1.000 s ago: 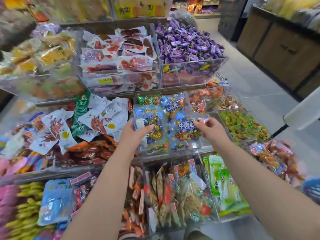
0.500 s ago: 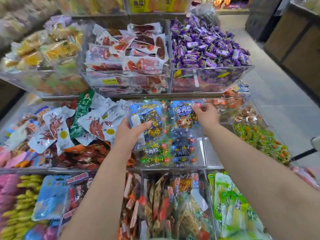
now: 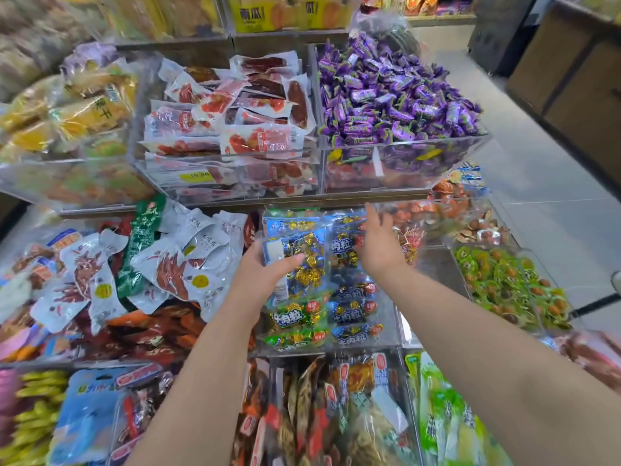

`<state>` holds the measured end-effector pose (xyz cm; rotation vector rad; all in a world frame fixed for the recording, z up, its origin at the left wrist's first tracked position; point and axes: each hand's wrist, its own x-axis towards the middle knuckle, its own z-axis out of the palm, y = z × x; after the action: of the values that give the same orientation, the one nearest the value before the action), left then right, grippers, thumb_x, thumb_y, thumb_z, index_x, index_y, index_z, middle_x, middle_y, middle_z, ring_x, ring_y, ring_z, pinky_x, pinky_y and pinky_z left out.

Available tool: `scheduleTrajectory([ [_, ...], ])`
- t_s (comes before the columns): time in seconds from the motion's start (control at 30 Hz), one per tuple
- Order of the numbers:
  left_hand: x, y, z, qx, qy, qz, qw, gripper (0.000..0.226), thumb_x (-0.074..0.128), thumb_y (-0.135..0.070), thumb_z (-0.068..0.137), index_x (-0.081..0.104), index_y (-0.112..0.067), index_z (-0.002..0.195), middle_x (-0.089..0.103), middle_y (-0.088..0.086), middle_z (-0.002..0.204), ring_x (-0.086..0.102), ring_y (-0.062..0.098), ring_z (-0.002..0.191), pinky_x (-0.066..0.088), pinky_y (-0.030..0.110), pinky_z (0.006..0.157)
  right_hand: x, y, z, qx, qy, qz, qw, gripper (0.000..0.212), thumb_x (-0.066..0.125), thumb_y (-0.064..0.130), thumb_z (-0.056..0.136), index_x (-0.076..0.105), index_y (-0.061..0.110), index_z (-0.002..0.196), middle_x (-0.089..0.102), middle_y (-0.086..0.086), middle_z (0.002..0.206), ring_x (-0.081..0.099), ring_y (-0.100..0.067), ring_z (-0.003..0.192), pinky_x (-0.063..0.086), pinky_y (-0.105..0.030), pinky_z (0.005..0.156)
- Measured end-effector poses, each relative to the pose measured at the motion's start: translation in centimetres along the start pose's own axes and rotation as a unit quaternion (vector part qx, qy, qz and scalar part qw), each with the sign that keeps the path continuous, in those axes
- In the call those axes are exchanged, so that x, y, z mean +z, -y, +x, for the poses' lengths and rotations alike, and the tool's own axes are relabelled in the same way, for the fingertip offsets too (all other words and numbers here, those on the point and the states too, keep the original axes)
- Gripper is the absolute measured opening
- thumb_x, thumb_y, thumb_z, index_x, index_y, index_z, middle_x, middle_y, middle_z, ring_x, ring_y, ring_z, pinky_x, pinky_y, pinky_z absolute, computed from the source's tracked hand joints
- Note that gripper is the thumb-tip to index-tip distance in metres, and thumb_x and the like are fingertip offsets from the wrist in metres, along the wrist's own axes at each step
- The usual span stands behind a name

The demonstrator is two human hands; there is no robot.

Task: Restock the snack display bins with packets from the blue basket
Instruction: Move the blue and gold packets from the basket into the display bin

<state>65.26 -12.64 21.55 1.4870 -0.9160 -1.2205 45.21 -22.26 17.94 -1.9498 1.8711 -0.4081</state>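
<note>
Gripping a blue packet of gold-wrapped sweets, the left hand is curling its thumb over the front with the fingers behind. The packet is sitting above the clear bin in the middle row, long axis running roughly near-to-far, face up. The right hand is hovering just beside it, fingers spread and holding nothing, over a second blue packet lying in the bin.

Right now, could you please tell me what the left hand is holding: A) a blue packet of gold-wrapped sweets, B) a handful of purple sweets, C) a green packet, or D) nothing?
A: the left hand grips the blue packet, its thumb curled across the gold-wrapped sweets inside.
</note>
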Motion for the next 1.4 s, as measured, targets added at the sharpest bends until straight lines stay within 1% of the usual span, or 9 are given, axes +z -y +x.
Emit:
scheduleTrajectory([
  [0.1,-0.3,0.2,0.6,-0.002,0.001,-0.002,1.0,0.033,0.081,-0.024,0.074,0.06,-0.035,0.096,0.071,-0.02,0.085,0.068,-0.003,0.078,0.048,0.025,0.069,0.0,-0.6,-0.5,-0.088,-0.002,-0.117,0.989,0.083,0.055,-0.009,0.083,0.017,0.024,0.149,-0.006,-0.014,0.155,0.04,-0.041,0.126,0.044,-0.044,0.095],
  [0.2,-0.7,0.2,1.0,-0.016,-0.007,-0.018,1.0,0.037,0.081,-0.023,0.074,0.06,-0.031,0.103,0.07,-0.004,0.101,0.067,0.017,0.096,0.054,0.04,0.083,1.7,-1.3,-1.5,-0.14,-0.018,-0.243,0.96,0.093,0.053,0.004,0.084,-0.009,0.025,0.15,-0.039,-0.011,0.148,-0.027,-0.036,0.139,-0.011,-0.048,0.114],
  [0.3,-0.8,0.2,1.5,-0.031,-0.009,-0.036,0.999,0.043,0.081,-0.023,0.074,0.059,-0.026,0.111,0.067,0.006,0.113,0.065,0.026,0.104,0.05,0.053,0.094,3.6,-1.5,-1.8,-0.216,0.01,-0.287,0.933,0.089,0.042,0.015,0.092,-0.035,0.019,0.136,-0.053,-0.007,0.132,-0.047,-0.029,0.124,-0.035,-0.04,0.101],
  [0.7,-0.1,0.3,2.1,-0.043,0.017,-0.044,0.998,0.035,0.079,-0.021,0.073,0.062,-0.027,0.103,0.072,-0.012,0.086,0.069,0.008,0.082,0.053,0.028,0.069,2.2,-2.3,1.7,-0.308,0.094,-0.386,0.864,0.103,0.051,0.008,0.09,-0.042,0.026,0.13,-0.054,-0.003,0.131,-0.043,-0.026,0.125,-0.02,-0.041,0.108],
  [0.83,0.7,0.2,1.7,-0.039,0.018,-0.044,0.998,0.033,0.08,-0.028,0.069,0.065,-0.027,0.099,0.073,-0.016,0.085,0.07,0.003,0.079,0.051,0.019,0.06,0.3,-1.2,-0.6,-0.28,-0.005,0.001,0.96,0.057,0.055,0.014,0.088,0.038,0.015,0.143,0.018,-0.009,0.155,0.005,-0.025,0.146,0.003,-0.035,0.117],
  [0.97,2.2,-0.2,1.5,-0.048,-0.02,-0.051,0.997,0.04,0.08,-0.043,0.064,0.062,-0.029,0.096,0.068,-0.014,0.097,0.062,0.0,0.089,0.045,0.027,0.076,-2.1,1.0,-4.1,-0.06,0.033,0.402,0.913,0.018,0.058,0.042,0.083,0.063,0.036,0.099,0.062,0.019,0.09,0.059,0.004,0.087,0.044,-0.02,0.081],
  [1.1,3.6,-0.4,1.4,-0.049,-0.03,-0.001,0.998,0.03,0.081,-0.044,0.069,0.059,-0.035,0.087,0.059,-0.022,0.096,0.051,-0.01,0.08,0.039,0.021,0.066,-3.1,0.8,-5.3,-0.029,0.12,0.322,0.939,0.042,0.072,0.059,0.063,0.047,0.026,0.064,0.043,0.011,0.059,0.043,-0.007,0.054,0.037,-0.021,0.056],
  [1.23,4.3,-0.2,1.5,-0.068,-0.041,0.04,0.996,0.086,0.07,-0.061,0.072,0.043,-0.019,0.142,0.045,0.0,0.145,0.05,0.019,0.122,0.042,0.038,0.095,-4.5,0.1,-5.8,-0.009,0.117,0.365,0.924,0.039,0.074,0.038,0.076,0.04,0.026,0.061,0.04,0.01,0.059,0.043,-0.01,0.06,0.045,-0.036,0.061],
  [1.4,4.3,-0.8,0.9,-0.105,-0.064,-0.072,0.99,0.079,0.058,-0.054,0.088,0.025,-0.019,0.151,0.031,0.0,0.155,0.037,0.026,0.137,0.039,0.048,0.105,-6.1,-0.4,-6.0,-0.031,-0.033,0.389,0.92,0.014,0.067,0.026,0.085,0.059,0.033,0.093,0.061,0.023,0.087,0.058,0.003,0.083,0.043,-0.016,0.07],
])
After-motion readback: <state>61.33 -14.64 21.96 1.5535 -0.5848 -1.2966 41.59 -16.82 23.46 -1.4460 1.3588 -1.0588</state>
